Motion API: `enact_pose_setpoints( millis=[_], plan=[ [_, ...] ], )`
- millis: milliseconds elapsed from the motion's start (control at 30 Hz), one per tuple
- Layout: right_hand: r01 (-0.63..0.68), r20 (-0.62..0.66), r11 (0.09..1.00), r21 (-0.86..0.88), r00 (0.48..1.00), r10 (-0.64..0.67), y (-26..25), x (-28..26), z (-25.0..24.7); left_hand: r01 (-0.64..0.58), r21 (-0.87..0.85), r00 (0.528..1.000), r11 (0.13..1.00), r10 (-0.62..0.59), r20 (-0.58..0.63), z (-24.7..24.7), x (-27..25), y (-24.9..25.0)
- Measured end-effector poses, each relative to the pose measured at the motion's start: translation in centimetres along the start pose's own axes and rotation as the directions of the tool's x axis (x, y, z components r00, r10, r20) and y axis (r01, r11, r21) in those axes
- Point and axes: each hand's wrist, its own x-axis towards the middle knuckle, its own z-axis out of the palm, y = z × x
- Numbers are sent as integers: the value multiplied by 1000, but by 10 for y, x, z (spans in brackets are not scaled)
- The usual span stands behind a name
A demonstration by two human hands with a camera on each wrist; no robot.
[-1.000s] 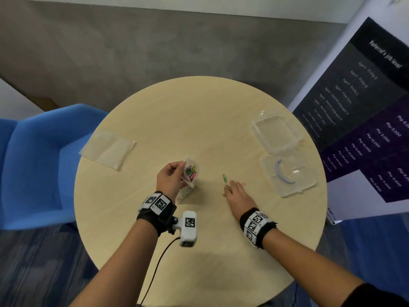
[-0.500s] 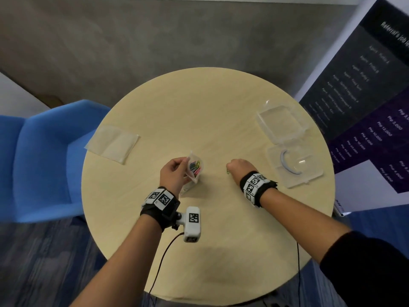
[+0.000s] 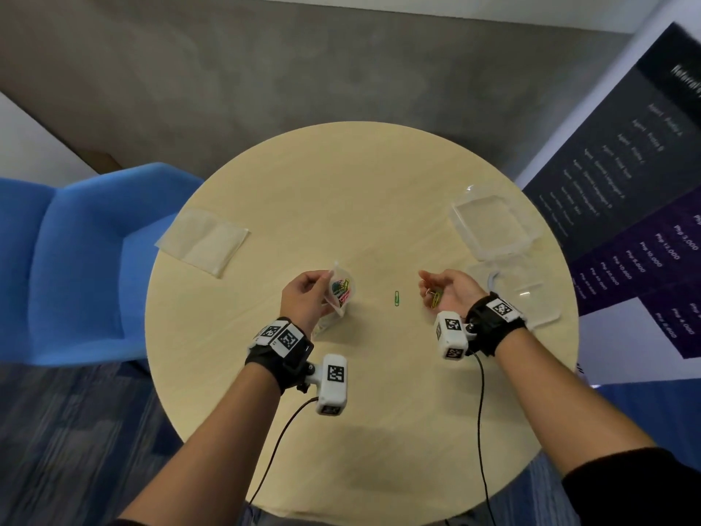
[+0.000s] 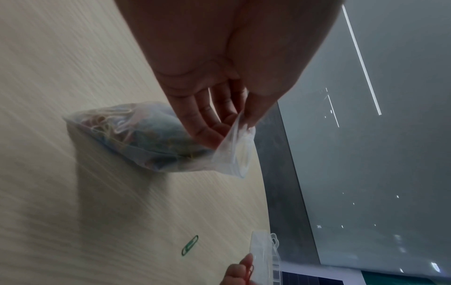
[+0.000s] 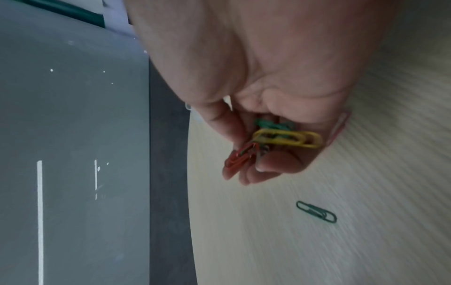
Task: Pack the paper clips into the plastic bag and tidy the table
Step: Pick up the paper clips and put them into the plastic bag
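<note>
Round pale-wood bench (image 3: pixel 360 430), grey floor beyond, blue chair (image 3: pixel 76 260) at left, dark poster panel (image 3: pixel 626 206) at right.

Nearest: wrist cameras on both forearms, cables trailing toward the body.

Left hand (image 3: pixel 303 299) pinching the mouth edge of the plastic bag (image 3: pixel 339 292), fingers curled round the rim; bag bottom resting on the bench, bulging with coloured paper clips (image 4: pixel 117 127). Mouth open, tilted toward the right side.

Right hand (image 3: pixel 444 290) palm up, raised off the bench, fingers curled loosely round a small bunch of clips (image 5: pixel 273 142): yellow, red, green, a pink one poking out at the palm edge. Well apart from the bag.

Between the hands: single green clip (image 3: pixel 396 298) flat on the bench, untouched.

Farther right: clear plastic case (image 3: pixel 504 298), lid open, partly behind the right wrist. Farther left: spare flat bags (image 3: pixel 203 241) lying near the bench edge.

Judged step: carrying the handful across to the bag mouth.

Risks from here:
- Loose cupped hold, pink clip hanging half out; likely to drop on the way over, possibly off the bench edge.
- Narrow mouth held by one side only; could fold shut as clips arrive, spilling them over the rim.
- Clips hooking together; one snagging on the rim could drag others back out.
- Full, soft bag tipping if the pinch slackens.
- Green clip easily overlooked.
</note>
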Motion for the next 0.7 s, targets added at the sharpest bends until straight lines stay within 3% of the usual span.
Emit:
enact_pose_setpoints(
  millis=[67,133,167,200,233,267,300,367,433,533,700],
  plan=[
    [-25,-10,997,-74,1000,24,2,2,6,2,0,1000,1000,-2,1,0,1,1],
    [-5,-52,931,-366,999,-15,4,6,13,5,2,1000,1000,-5,1,0,2,1],
    [20,-79,800,-600,993,-84,6,7,15,7,4,1000,1000,-7,2,0,3,1],
    [33,-91,581,-813,979,-182,10,7,18,7,6,1000,1000,-7,2,-1,3,1],
    [42,-72,353,-935,950,-304,14,9,19,7,8,1000,1000,-7,4,-1,3,1],
    [41,-48,211,-977,916,-398,19,11,22,6,9,1000,1000,-6,6,-1,3,1],
    [37,-43,163,-986,885,-464,24,13,25,7,8,1000,1000,-7,9,-1,3,1],
    [35,-69,178,-983,833,-550,32,20,30,8,5,1000,1000,-8,14,-2,3,1],
    [34,-68,165,-986,816,-574,38,25,36,7,5,1000,1000,-7,16,-2,3,0],
    [90,29,84,-992,834,-552,47,27,43,3,14,1000,1000,-3,23,-2,3,0],
    [189,187,-36,-981,901,-391,48,25,28,-3,23,999,1000,2,35,2,3,-2]
  ],
)
